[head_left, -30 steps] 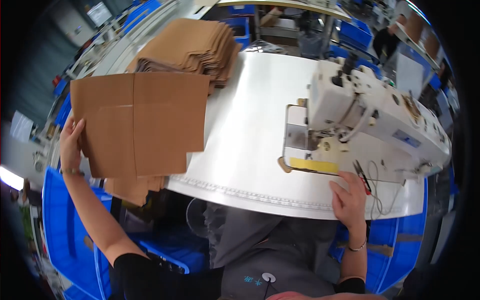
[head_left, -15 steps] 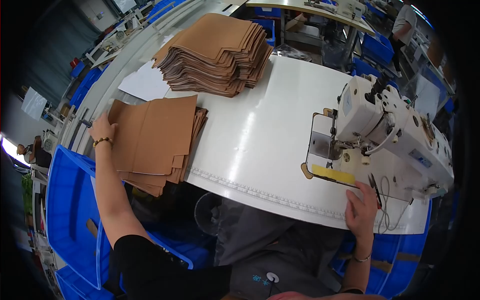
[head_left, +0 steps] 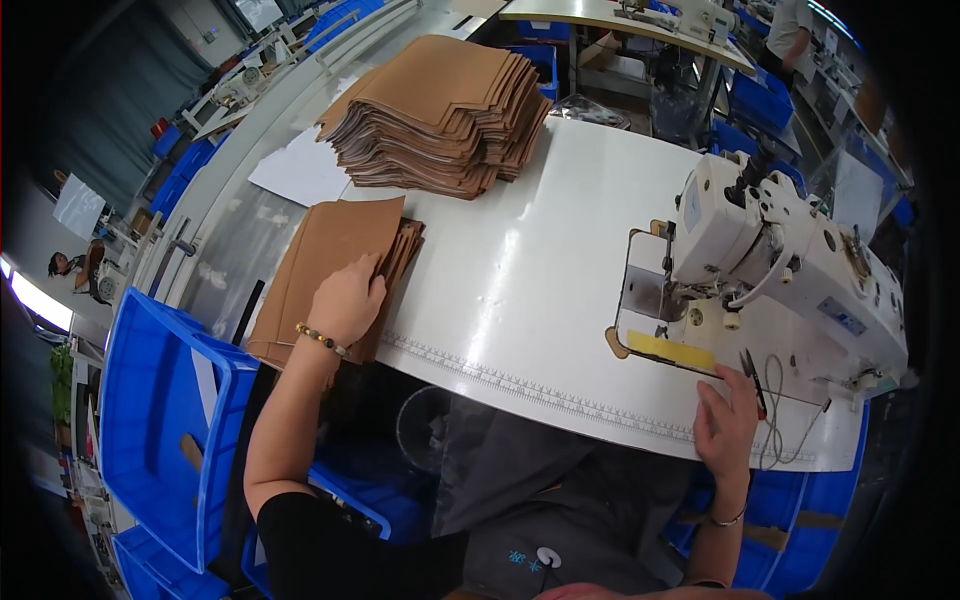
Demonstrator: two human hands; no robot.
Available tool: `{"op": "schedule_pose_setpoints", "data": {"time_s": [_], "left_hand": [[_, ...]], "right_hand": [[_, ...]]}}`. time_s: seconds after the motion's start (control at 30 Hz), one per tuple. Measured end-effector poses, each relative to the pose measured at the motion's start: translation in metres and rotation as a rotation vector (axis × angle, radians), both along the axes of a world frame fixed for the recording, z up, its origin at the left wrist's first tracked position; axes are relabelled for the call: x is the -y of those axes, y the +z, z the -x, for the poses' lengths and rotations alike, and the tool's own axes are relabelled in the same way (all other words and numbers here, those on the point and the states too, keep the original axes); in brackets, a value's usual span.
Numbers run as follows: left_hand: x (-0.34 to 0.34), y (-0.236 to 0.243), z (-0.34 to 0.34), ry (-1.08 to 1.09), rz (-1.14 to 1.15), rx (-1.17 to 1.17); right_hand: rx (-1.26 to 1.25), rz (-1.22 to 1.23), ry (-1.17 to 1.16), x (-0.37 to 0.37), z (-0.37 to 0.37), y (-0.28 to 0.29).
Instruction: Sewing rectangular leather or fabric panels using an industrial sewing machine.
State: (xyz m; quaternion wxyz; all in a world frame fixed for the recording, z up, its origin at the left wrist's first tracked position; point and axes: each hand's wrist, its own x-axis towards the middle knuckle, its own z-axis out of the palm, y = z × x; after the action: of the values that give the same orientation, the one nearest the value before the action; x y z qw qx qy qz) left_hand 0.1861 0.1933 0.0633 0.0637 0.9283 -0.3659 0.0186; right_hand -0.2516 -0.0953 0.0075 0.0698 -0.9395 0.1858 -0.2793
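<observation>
My left hand (head_left: 345, 300), with a beaded bracelet, rests on the nearer pile of brown sheet pieces (head_left: 295, 265) at the left of the white table, fingers loosely extended over the top sheet. A taller stack of similar cut pieces (head_left: 430, 95) sits behind it. My right hand (head_left: 728, 415) is open at the front right, index finger touching the plate edge beside a yellow strip (head_left: 670, 350) on a white sewing machine (head_left: 790, 265). Scissors (head_left: 754, 385) and a grey cord lie just right of that hand.
A white ruled tabletop (head_left: 530, 310) spans the middle, a white sheet (head_left: 285, 170) at back left. Blue bins (head_left: 150, 420) flank the table below. Other workbenches with machines stand behind; one person (head_left: 785, 40) stands at back right, another (head_left: 70, 265) is at far left.
The brown piece my left hand held up a second ago lies on the nearer pile. That hand has moved rightward from the pile's left edge onto its top; my right hand has stayed at the machine.
</observation>
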Motion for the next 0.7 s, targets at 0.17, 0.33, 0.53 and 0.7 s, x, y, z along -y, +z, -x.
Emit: {"op": "schedule_pose_setpoints", "data": {"time_s": [0.17,0.33,0.53,0.7], "left_hand": [[-0.019,0.001,-0.034,-0.058,0.249,-0.080],[-0.054,0.083,-0.067,0.234,0.368,-0.060],[-0.053,0.153,-0.003,0.153,0.152,0.591],[-0.026,0.038,0.040,-0.121,-0.109,0.485]], "right_hand": [[0.001,0.020,0.000,0.001,0.002,0.000],[0.004,0.008,0.002,0.000,0.002,-0.004],[-0.006,0.014,0.002,-0.001,-0.001,-0.002],[0.022,-0.031,-0.014,0.001,0.003,-0.001]]}}
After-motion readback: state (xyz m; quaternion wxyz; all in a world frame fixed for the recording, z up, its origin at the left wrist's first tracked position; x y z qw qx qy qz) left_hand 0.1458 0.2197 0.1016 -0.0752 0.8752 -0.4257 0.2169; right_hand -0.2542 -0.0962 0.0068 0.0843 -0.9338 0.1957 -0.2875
